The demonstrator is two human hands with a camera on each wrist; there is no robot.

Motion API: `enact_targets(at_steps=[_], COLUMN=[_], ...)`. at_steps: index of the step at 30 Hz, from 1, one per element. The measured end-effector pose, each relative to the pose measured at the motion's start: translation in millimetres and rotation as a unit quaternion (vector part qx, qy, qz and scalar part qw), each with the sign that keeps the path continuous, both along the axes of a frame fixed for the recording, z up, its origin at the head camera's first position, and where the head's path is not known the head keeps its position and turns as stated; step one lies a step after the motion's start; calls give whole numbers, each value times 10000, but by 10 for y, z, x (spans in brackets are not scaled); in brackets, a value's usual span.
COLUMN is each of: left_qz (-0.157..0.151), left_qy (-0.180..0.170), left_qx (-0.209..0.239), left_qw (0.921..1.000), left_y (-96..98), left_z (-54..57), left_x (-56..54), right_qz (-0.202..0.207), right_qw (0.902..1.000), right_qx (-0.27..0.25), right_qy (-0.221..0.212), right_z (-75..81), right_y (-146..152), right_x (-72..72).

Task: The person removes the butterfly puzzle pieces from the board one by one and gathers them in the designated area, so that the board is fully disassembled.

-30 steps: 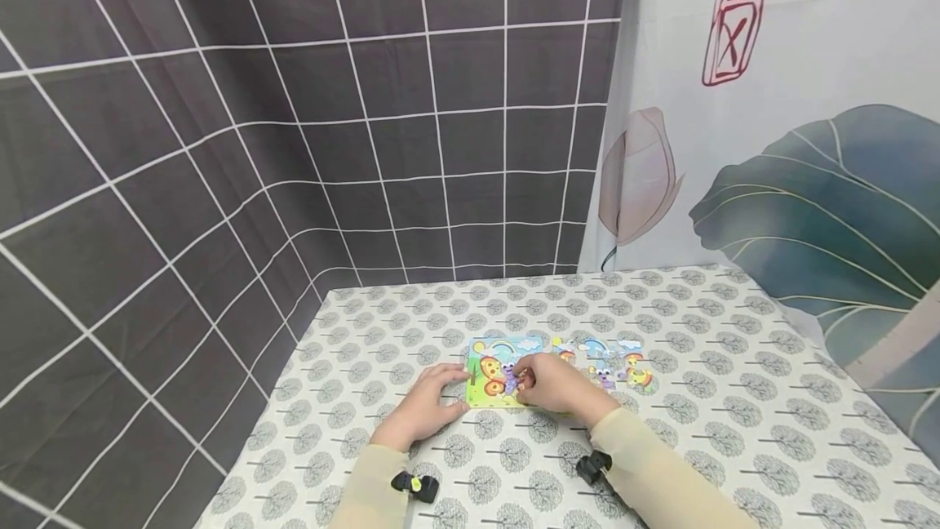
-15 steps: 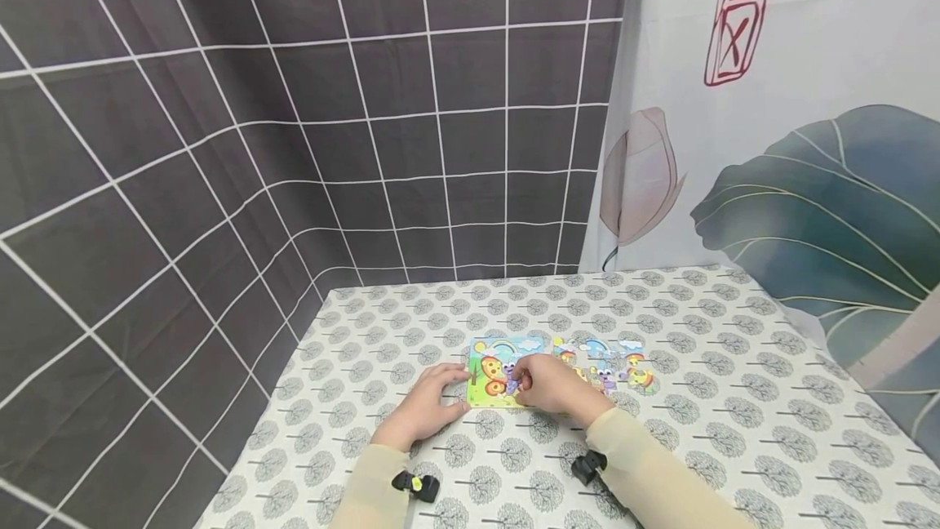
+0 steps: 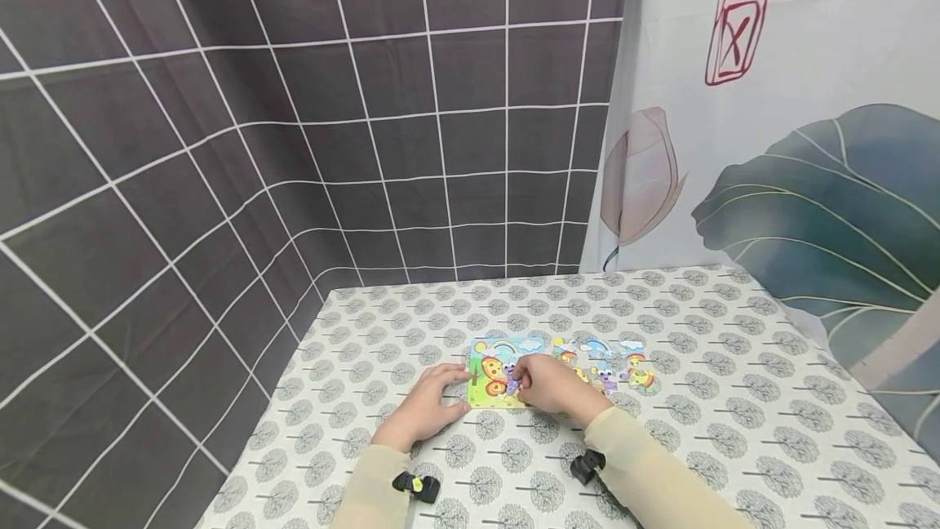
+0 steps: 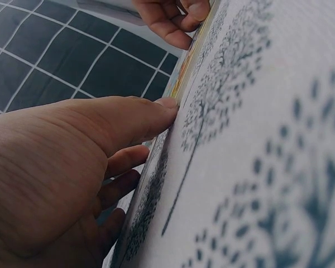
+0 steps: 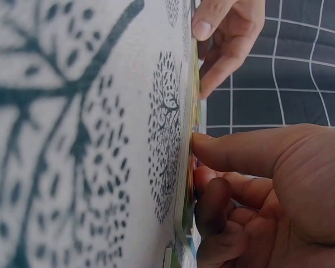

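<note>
A colourful butterfly jigsaw board point(image 3: 482, 392) lies flat on the tree-print cloth in the head view. My left hand point(image 3: 424, 406) steadies its left side, thumb tip at the near corner and fingers spread along the edge. Over the board's right half, my right hand point(image 3: 554, 384) bends its fingers down and pinches a puzzle piece, mostly hidden under the fingertips. In the right wrist view the right thumb point(image 5: 229, 151) and curled index finger meet at the board's surface. The left thumb point(image 4: 139, 114) touches the board's edge in the left wrist view.
Several loose puzzle pieces point(image 3: 636, 374) lie just right of the board, some partly behind the right hand. The patterned tablecloth point(image 3: 485, 484) covers the table. A dark grid curtain point(image 3: 470, 145) hangs behind, and a white floral curtain point(image 3: 793, 211) hangs on the right.
My right wrist and forearm have shifted slightly left, while the fingertips stay at nearly the same spot on the board. The left hand holds its place.
</note>
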State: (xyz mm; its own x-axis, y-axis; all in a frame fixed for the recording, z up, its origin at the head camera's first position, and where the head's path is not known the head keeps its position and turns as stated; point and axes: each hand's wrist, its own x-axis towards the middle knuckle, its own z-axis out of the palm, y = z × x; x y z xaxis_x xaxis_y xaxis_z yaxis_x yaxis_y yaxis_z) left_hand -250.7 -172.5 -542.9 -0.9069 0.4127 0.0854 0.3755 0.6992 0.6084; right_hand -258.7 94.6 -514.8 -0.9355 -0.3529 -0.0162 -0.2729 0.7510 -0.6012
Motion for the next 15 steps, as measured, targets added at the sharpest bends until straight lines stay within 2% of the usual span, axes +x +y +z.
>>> enact_targets(at_steps=[15], left_qz=[-20], left_qy=[45], left_qx=[-12], left_qw=[10000], left_y=[-3], left_z=[-9], left_x=[-6], right_qz=[-13], right_qw=[10000], right_qx=[24], right_qy=[47], right_z=[3], right_y=[1], right_x=[-2])
